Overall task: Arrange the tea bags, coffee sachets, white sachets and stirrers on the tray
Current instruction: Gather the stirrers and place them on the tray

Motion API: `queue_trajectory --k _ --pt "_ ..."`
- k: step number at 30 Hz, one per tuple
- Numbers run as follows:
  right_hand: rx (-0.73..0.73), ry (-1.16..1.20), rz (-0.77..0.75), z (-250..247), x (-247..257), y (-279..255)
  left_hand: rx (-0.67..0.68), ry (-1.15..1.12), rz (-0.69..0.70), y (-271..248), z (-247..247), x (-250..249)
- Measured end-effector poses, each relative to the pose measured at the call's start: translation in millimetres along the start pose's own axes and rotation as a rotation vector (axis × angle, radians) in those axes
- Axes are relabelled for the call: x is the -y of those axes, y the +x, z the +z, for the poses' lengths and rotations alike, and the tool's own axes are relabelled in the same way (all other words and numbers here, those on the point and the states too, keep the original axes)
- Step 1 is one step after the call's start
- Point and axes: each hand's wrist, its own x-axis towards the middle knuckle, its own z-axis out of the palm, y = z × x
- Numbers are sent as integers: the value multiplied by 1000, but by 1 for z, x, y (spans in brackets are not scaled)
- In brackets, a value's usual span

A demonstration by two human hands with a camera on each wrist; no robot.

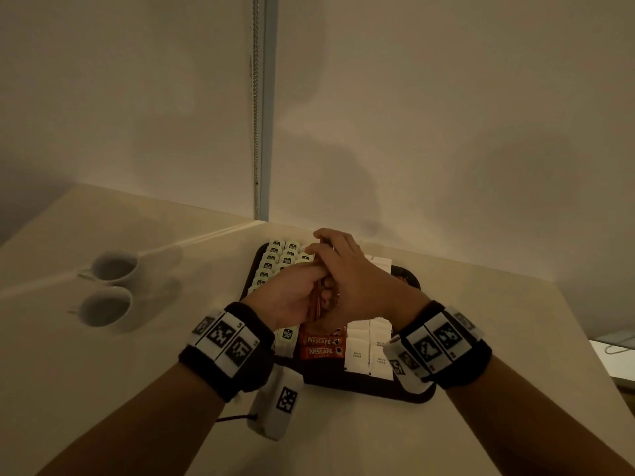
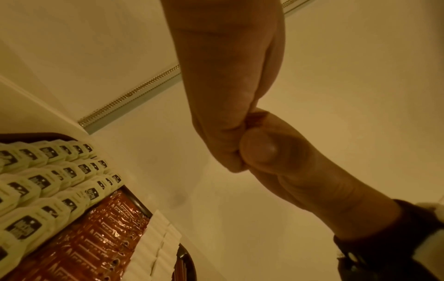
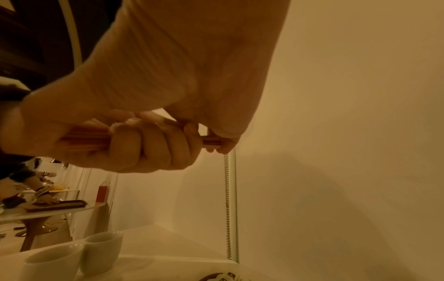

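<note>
A dark tray (image 1: 364, 389) holds rows of pale tea bags (image 1: 275, 259) on the left, red coffee sachets (image 1: 319, 348) in the middle and white sachets (image 1: 367, 352) on the right. Above it both hands hold one bundle of brown stirrers (image 1: 319, 298). My left hand (image 1: 292, 297) grips the bundle in a fist, its curled fingers (image 3: 149, 150) wrapped round the sticks (image 3: 84, 140). My right hand (image 1: 350, 273) lies over the far end, its thumb (image 2: 259, 150) pinching the stirrer tips (image 2: 258, 117) against the left hand (image 2: 228, 76).
Two white cups (image 1: 113, 269) (image 1: 106, 307) stand left of the tray on the pale table. A wall and a bead chain (image 1: 256, 132) rise just behind the tray. The table's right edge (image 1: 563, 372) is near. A person (image 3: 28, 186) works at another table.
</note>
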Motion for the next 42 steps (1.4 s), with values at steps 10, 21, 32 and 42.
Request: queue_trajectory --k 10,21,32,42 --pt "1 15 67 2 -2 -14 -41 54 9 2 13 14" --pt "-43 65 56 12 -12 -28 -64 190 25 11 21 24" --pt "-17 79 59 10 -23 -30 37 83 28 16 17 28" --pt "-272 1392 627 30 -13 -34 -30 576 243 35 20 43"
